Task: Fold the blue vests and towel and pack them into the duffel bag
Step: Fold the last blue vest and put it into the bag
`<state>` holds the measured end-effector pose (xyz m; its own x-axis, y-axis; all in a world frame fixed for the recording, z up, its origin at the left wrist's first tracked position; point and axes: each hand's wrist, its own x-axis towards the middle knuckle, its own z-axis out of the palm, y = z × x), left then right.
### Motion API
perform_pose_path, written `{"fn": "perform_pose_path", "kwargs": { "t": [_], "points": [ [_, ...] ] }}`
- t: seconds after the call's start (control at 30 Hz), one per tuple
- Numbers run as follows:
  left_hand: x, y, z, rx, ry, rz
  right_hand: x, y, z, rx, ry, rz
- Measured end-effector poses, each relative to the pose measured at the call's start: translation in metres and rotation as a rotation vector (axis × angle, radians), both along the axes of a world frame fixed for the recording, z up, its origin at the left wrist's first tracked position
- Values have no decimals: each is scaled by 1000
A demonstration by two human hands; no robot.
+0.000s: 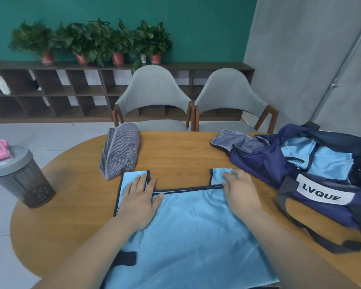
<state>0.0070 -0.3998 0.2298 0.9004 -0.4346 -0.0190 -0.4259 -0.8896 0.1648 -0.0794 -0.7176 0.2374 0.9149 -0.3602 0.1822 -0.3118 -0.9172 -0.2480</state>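
- Head view: a blue vest (192, 226) is spread flat on the table (175, 151), at its near edge, with the neckline turned away from the person.
- The left hand (140, 197) is laid flat on the vest's left shoulder strap. Its fingers are straight and close together, and the thumb is stretched towards the dark trim of the neckline.
- The right hand (240, 190) is laid palm down on the right strap, with the fingers spread and slightly bent. It is blurred, and no fabric is seen pinched.
- The neckline's cut-out lies between the two hands, and bare wood is seen inside it.
- A striped grey towel (120, 153) lies bundled beyond the left hand, just beside the corner of the left strap.
- The navy bag (300, 184) lies unzipped on the right, just beside the right hand, and light-blue cloth (331, 163) is seen inside it.
- A grey bottle (23, 178) stands at the table's left edge, well apart from the vest.
- Two chairs (154, 90) are seen beyond the table.
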Motion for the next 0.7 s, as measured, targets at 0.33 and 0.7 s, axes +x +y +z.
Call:
{"fn": "perform_pose_path", "kwargs": {
  "t": [0.33,0.7],
  "points": [
    [-1,-92,42,-441,36,-96,20,-21,22,348,-14,-251],
    [27,-202,39,-221,268,-3,25,-34,27,640,-49,-246]
  ]
}}
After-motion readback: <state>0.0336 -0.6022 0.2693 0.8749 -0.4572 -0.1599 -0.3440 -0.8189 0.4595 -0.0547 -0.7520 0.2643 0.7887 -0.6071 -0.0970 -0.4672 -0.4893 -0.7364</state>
